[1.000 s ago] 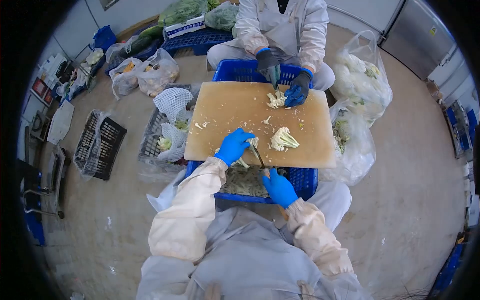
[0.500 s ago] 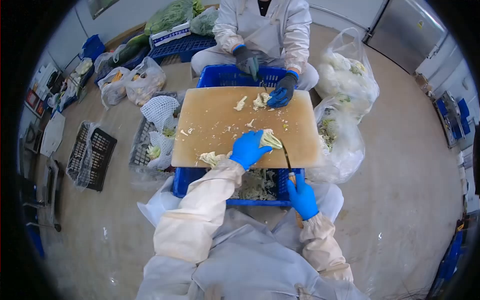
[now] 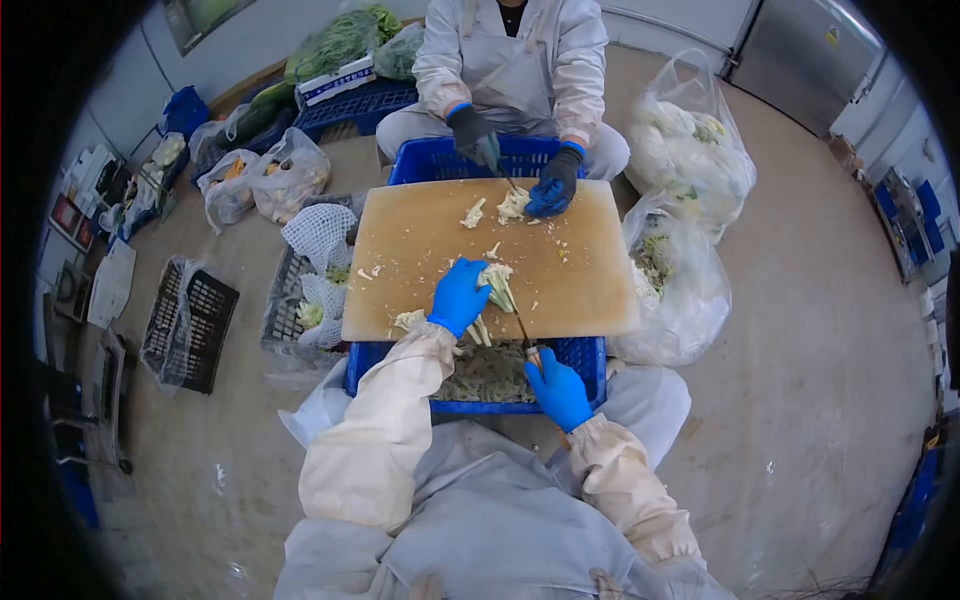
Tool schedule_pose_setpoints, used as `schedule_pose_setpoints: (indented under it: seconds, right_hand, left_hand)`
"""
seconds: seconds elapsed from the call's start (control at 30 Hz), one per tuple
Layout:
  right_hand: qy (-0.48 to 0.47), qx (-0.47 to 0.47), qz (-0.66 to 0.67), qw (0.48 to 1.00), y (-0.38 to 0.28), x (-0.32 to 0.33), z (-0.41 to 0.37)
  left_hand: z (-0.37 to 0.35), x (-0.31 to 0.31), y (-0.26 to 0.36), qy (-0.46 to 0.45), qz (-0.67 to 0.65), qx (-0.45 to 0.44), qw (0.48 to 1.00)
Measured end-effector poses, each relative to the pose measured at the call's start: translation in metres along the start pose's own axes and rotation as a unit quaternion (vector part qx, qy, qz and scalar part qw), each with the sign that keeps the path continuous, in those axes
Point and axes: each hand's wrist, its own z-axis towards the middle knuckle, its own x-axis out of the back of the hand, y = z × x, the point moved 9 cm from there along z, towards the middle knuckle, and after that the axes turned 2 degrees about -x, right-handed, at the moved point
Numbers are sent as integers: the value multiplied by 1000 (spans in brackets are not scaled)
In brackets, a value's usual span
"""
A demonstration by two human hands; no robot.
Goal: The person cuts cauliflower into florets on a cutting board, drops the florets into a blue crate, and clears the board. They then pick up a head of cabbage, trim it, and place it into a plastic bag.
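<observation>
In a blue glove, my left hand (image 3: 461, 297) grips a piece of cauliflower (image 3: 500, 285) over the near half of the cutting board (image 3: 400, 235). My right hand (image 3: 558, 388), also gloved in blue, is wrapped around the wooden handle of a knife (image 3: 523, 328). The thin blade points up and away, its upper part right at the cauliflower's stalk. Some pale stalk pieces (image 3: 480, 330) lie by the near edge of the board, below my left hand. Beside my left wrist is another cauliflower piece (image 3: 408, 320), and small crumbs are scattered over the board.
Under the board stands a blue crate (image 3: 590, 370) holding cauliflower scraps (image 3: 490, 375). Opposite, a person (image 3: 512, 75) with gloved hands cuts a floret (image 3: 513, 204). Bags of cauliflower (image 3: 690, 160) stand at right; a grey crate (image 3: 283, 300) and black crate (image 3: 190, 325) are left.
My left hand has moved left with the cauliflower, and its stalk now points down. My right hand has shifted left with the knife. Stalk pieces now show at the board's near edge.
</observation>
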Motion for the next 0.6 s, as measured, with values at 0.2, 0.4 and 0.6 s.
schedule_pose_setpoints:
  seconds: [0.2, 0.4, 0.6]
  right_hand:
    - [8, 13, 19, 1000, -7, -3, 11]
    - [-12, -3, -13, 1000, -7, -5, 8]
    - [-15, -23, -119, 993, -9, -25, 47]
  left_hand:
    - [1, -6, -6, -43, -21, 34, 998]
    - [-1, -4, -6, -24, -37, 27, 999]
    - [-2, -4, -7, 0, -23, 11, 1000]
